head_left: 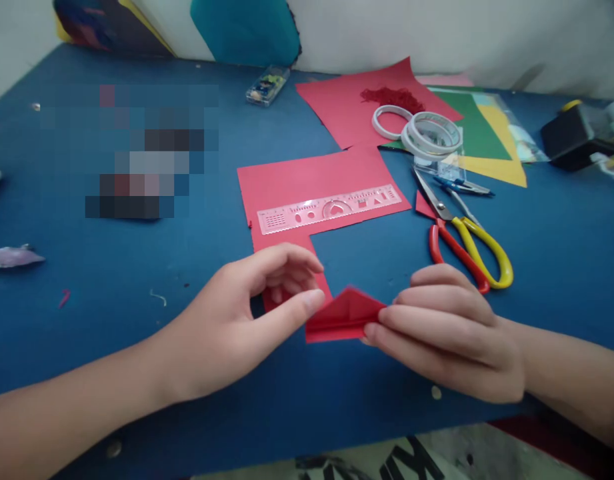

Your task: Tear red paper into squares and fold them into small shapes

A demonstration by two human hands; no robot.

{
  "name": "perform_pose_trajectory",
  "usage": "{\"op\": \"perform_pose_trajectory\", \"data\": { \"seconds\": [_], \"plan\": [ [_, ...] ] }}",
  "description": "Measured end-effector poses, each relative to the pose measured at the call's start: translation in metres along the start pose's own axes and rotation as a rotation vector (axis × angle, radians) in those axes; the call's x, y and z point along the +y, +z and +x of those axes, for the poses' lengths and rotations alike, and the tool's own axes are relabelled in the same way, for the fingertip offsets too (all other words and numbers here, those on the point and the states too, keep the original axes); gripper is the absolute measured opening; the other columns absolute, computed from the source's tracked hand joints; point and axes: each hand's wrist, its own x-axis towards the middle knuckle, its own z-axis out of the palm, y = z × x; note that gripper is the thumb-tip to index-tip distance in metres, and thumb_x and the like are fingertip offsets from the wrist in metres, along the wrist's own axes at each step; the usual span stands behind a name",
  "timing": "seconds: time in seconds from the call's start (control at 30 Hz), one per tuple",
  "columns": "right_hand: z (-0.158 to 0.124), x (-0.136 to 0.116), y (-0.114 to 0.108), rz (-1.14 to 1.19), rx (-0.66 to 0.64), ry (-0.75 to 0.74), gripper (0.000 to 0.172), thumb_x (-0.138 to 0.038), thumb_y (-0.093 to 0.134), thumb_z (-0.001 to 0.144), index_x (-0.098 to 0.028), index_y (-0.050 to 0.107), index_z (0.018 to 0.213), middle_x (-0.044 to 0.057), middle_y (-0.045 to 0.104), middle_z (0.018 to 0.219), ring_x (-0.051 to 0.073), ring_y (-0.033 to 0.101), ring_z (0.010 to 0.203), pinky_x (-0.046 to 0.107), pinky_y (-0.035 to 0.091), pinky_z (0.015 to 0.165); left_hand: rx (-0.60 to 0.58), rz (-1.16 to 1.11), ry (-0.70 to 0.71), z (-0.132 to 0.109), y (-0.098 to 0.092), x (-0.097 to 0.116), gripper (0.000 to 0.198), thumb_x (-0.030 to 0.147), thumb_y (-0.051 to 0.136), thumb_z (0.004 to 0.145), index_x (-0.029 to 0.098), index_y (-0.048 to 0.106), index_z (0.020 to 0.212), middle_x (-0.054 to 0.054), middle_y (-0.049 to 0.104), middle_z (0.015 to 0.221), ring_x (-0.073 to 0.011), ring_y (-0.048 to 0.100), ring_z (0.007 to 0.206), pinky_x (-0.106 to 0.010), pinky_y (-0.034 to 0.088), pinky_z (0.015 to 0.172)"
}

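Note:
A small piece of folded red paper [344,320] is held above the front part of the blue table, its top edge rising to a peak and a folded strip along its bottom. My right hand [451,327] pinches its right end between thumb and fingers. On the other side, my left hand [257,313] is open, fingers loosely curled and apart from the thumb. Its thumb tip is at the paper's upper left edge; whether it touches cannot be made out. Behind lies a larger cut red sheet [297,180], partly hidden by my left hand, with a clear ruler [331,210] on it.
Scissors [441,213] with red and yellow handles lie beyond my right hand. Farther back are tape rolls [431,133], red thread [394,99], a red sheet [331,110] and a green sheet [481,130]. A clear case [268,85] sits near the wall. Part of the left side is pixelated.

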Motion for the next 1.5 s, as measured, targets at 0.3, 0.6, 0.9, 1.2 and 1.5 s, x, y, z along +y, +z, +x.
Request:
{"op": "perform_pose_trajectory", "data": {
  "seconds": [0.3, 0.6, 0.9, 1.2, 1.5],
  "plan": [
    [0.001, -0.006, 0.002, -0.111, -0.038, -0.025, 0.014, -0.014, 0.052, 0.091, -0.02, 0.064, 0.092, 0.001, 0.071, 0.097, 0.014, 0.061, 0.091, 0.034, 0.046, 0.076, -0.281, -0.218, -0.235, -0.003, -0.001, 0.011, 0.019, 0.036, 0.054, 0.087, 0.023, 0.069, 0.087, 0.003, 0.07, 0.079, -0.0149, 0.066, 0.076, -0.021, 0.053, 0.063],
    [0.01, -0.002, 0.011, -0.02, -0.034, 0.166, 0.01, -0.015, 0.058, 0.088, -0.014, 0.062, 0.097, 0.006, 0.068, 0.084, 0.016, 0.057, 0.079, 0.033, 0.045, 0.067, -0.135, -0.11, -0.227, -0.003, 0.005, 0.007, 0.026, 0.034, 0.05, 0.089, 0.02, 0.068, 0.076, 0.003, 0.066, 0.069, -0.0101, 0.056, 0.062, -0.018, 0.043, 0.054],
    [0.01, -0.002, 0.011, 0.058, -0.065, 0.215, 0.013, -0.02, 0.053, 0.09, -0.013, 0.062, 0.095, 0.007, 0.064, 0.084, 0.019, 0.055, 0.078, 0.035, 0.043, 0.066, -0.15, -0.09, -0.223, -0.005, 0.005, 0.006, 0.03, 0.036, 0.047, 0.089, 0.018, 0.066, 0.075, 0.002, 0.063, 0.068, -0.0113, 0.055, 0.063, -0.02, 0.042, 0.054],
    [0.008, -0.002, 0.011, -0.105, -0.049, 0.084, 0.007, -0.011, 0.058, 0.086, -0.014, 0.062, 0.091, 0.007, 0.066, 0.084, 0.018, 0.056, 0.078, 0.036, 0.042, 0.065, -0.194, -0.163, -0.24, -0.005, 0.004, 0.005, 0.028, 0.036, 0.048, 0.09, 0.02, 0.066, 0.077, 0.003, 0.062, 0.07, -0.0108, 0.054, 0.065, -0.019, 0.04, 0.054],
    [0.012, -0.005, 0.01, -0.028, -0.049, 0.146, 0.006, -0.01, 0.051, 0.089, -0.013, 0.057, 0.09, 0.011, 0.068, 0.091, 0.019, 0.063, 0.084, 0.035, 0.047, 0.067, -0.264, -0.139, -0.186, -0.006, 0.004, 0.007, 0.027, 0.034, 0.047, 0.09, 0.023, 0.072, 0.087, 0.002, 0.069, 0.077, -0.0121, 0.059, 0.068, -0.019, 0.044, 0.058]
  ]
}}
